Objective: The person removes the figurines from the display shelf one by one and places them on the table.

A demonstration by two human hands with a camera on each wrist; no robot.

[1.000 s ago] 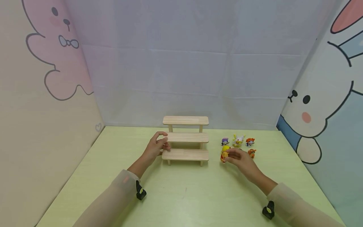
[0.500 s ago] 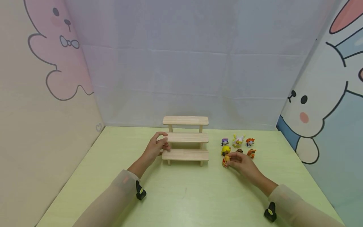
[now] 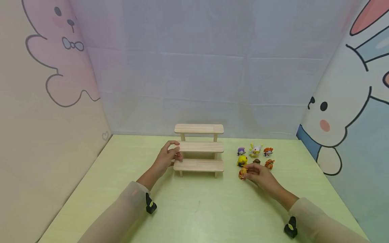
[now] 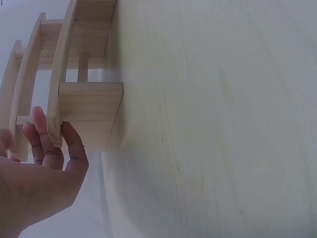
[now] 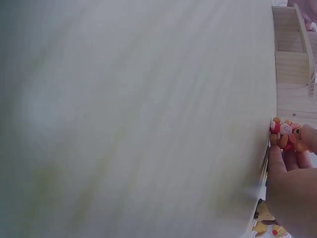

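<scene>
A small three-tier wooden display shelf (image 3: 200, 146) stands on the table, its tiers bare. At its left end my left hand (image 3: 165, 157) grips the boards, with curled fingers around the lowest tier's end in the left wrist view. To the right of the shelf, my right hand (image 3: 263, 177) pinches a small yellow-and-red bear figurine (image 3: 242, 173) between thumb and fingers. In the right wrist view this figurine (image 5: 285, 134) is upright at the table surface. Just behind it sits a yellow figurine (image 3: 241, 161). A brown figurine (image 3: 256, 161) is partly hidden by my right hand.
Beyond the right hand are a purple-hatted figurine (image 3: 241, 151), a white-and-yellow figurine (image 3: 255, 150), an orange-haired figurine (image 3: 268, 152) and a striped orange figurine (image 3: 269, 164). A pale curtain (image 3: 200, 74) hangs behind the table (image 3: 194, 209). Printed walls flank both sides.
My right hand has brought the bear figurine down and slightly toward me, from in front of the yellow figurine to the table. The left hand has stayed on the shelf.
</scene>
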